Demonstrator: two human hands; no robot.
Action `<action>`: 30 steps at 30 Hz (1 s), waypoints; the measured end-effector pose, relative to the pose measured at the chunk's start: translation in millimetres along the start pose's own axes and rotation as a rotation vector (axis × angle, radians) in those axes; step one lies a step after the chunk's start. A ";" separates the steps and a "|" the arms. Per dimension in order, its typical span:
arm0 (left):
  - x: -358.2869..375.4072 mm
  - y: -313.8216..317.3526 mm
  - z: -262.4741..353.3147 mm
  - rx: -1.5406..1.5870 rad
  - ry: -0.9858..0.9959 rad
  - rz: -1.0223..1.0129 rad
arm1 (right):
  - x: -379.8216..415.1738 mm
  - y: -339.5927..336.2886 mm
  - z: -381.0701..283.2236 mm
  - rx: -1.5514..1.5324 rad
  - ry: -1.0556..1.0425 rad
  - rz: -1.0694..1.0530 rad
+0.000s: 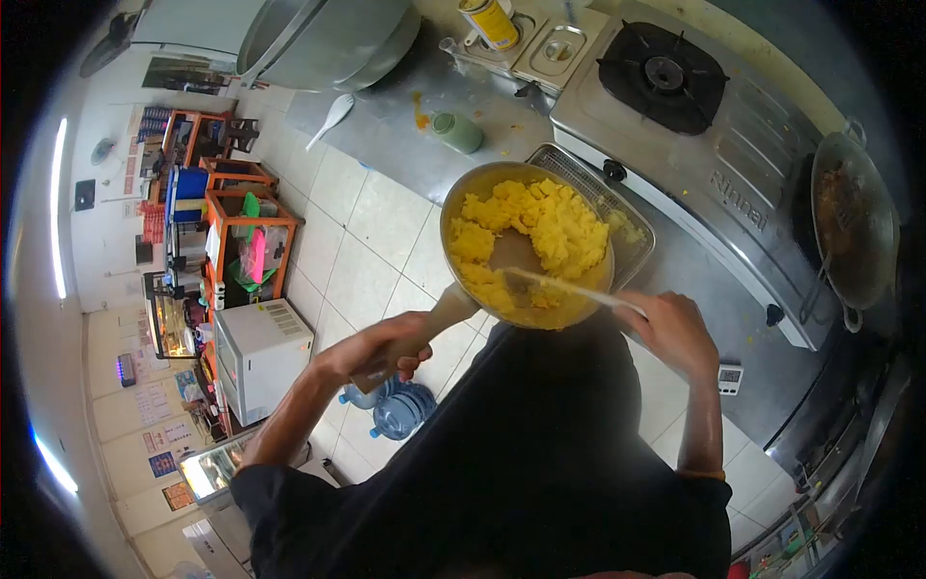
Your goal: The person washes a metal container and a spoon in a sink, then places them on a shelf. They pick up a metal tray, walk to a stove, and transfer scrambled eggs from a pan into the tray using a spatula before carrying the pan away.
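Beside the counter (386,145), 2 outstretched hands (391,347) (670,331) grip pan handle (451,311) and utensil (574,289).

Smooth metal in the pan (513,255) beneath rough, lumpy mash (574,236); glossy metal across the stove (666,150), duller, stained metal along the desk (381,121); matt cloth on the shirt (502,473), see-through plastic in the bottles (403,413), smooth tile underfoot (362,239).

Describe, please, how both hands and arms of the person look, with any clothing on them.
The left hand and right hand are bare, with no gloves or watch visible. The black sleeves end near the elbows, leaving the forearms uncovered.
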State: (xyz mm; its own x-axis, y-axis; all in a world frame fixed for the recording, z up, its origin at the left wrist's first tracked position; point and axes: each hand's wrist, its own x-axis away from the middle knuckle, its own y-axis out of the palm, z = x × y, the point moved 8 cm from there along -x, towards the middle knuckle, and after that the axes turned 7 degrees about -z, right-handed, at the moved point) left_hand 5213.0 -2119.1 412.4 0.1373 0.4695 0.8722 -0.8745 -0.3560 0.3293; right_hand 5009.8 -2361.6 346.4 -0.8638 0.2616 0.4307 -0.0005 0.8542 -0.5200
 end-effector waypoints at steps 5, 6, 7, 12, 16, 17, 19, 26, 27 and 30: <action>17.2 -9.6 16.6 0.030 0.481 -0.074 | 4.8 4.0 2.7 -0.135 -0.074 -0.141; 15.6 -13.7 20.2 -0.188 0.581 -0.058 | 2.8 2.1 -1.9 -0.121 -0.058 -0.194; 18.4 -11.4 24.6 -0.407 0.676 -0.042 | -0.4 3.7 -3.8 -0.120 -0.061 -0.200; 16.5 -17.0 42.3 -0.707 1.249 0.679 | -25.0 15.3 -30.7 0.026 -0.177 -0.191; -12.3 19.0 27.3 -0.306 1.362 0.215 | -28.6 29.8 -43.8 0.192 -0.182 -0.126; -13.1 22.8 24.3 -0.301 1.362 0.219 | -30.0 28.6 -45.1 0.195 -0.182 -0.131; -14.8 25.8 21.6 -0.286 1.373 0.177 | -46.7 21.7 -48.6 0.262 -0.145 -0.107; -14.8 37.3 31.5 -0.307 1.449 0.174 | -91.0 13.5 -40.7 0.365 -0.243 -0.010; -13.3 39.0 37.4 -0.304 1.454 0.181 | -98.6 14.3 -36.3 0.449 -0.218 -0.005; -6.9 54.3 53.6 -0.361 1.505 0.119 | -116.5 7.3 -34.7 0.653 -0.183 -0.017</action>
State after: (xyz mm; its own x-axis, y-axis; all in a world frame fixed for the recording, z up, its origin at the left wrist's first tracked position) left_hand 5189.5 -2185.0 443.7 -0.3226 0.8826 -0.3420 -0.9382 -0.3459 -0.0075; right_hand 5127.9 -2370.2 318.0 -0.9324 0.1206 0.3408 -0.2695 0.3962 -0.8777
